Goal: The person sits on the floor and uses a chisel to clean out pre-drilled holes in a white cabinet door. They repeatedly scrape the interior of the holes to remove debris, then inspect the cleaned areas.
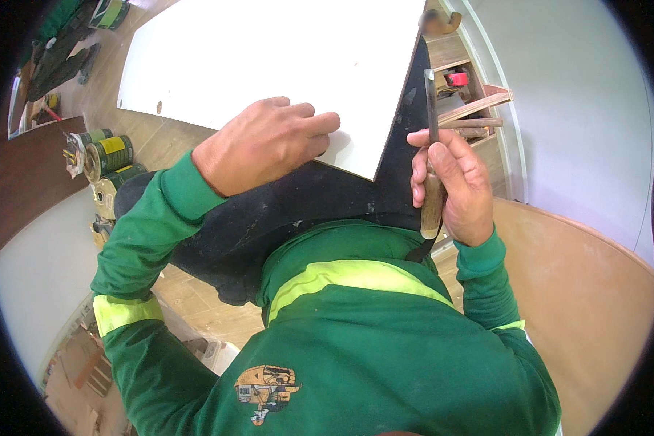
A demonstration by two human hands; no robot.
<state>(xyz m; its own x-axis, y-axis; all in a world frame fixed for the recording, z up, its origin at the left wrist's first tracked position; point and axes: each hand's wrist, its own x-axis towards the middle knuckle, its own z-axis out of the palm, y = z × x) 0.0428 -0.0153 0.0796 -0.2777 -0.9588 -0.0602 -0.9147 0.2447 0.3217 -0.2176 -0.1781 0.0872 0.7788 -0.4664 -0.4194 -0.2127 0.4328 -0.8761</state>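
Note:
In my right hand (454, 185) is a chisel with a wooden handle (432, 207) and a narrow metal blade (432, 102). The blade points away from me, and my fingers and thumb close around the upper handle. My left hand (272, 142) is at the near edge of a large white board (269, 58), its fingers curled inward. Whatever those fingers may hold is hidden beneath them. The board lies over my dark trousers (247, 218), its near right corner pointing toward me.
Paint cans (109, 156) stand on the wood-look floor at the left. To the right are wooden strips (476, 123), a red item (456, 78) and a curved tan panel (559, 276). A person's dark-clothed leg (62, 62) shows at the far left.

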